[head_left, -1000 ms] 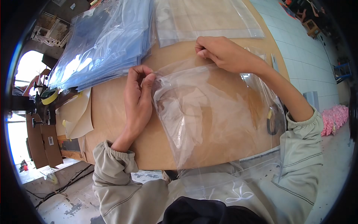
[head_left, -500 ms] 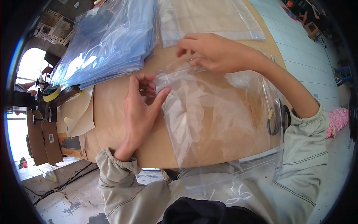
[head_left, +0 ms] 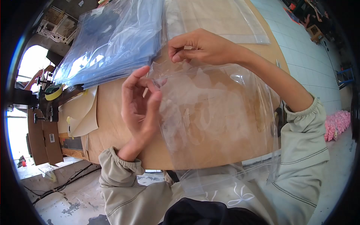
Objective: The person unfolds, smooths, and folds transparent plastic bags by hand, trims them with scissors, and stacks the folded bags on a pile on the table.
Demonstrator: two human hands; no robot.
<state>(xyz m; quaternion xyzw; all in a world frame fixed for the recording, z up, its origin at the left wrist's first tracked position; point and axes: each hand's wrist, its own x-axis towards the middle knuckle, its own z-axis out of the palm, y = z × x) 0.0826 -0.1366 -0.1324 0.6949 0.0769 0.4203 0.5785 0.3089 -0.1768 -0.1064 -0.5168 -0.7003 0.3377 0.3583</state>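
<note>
Wears a loose, pale grey-green top (head_left: 258, 203), marked with a thin white bow (head_left: 240, 194) on the front. Has, to either side of the bow, roomy sleeves (head_left: 300, 150) crossed by dark stitching (head_left: 298, 195) and gathered into ruffled, elastic-looking cuffs (head_left: 124, 161). Shows creased black cloth (head_left: 202, 213) just below the bow.

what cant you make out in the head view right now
All in the head view:
Right hand: its own curled fingers hide whether it pinches the clear plastic.
Left hand: blurred, and with see-through plastic around the fingertips its grip is unclear.
Blue plastic stack: far end cut off by the top edge.
White label on the cardboard box: too small to read.
</note>
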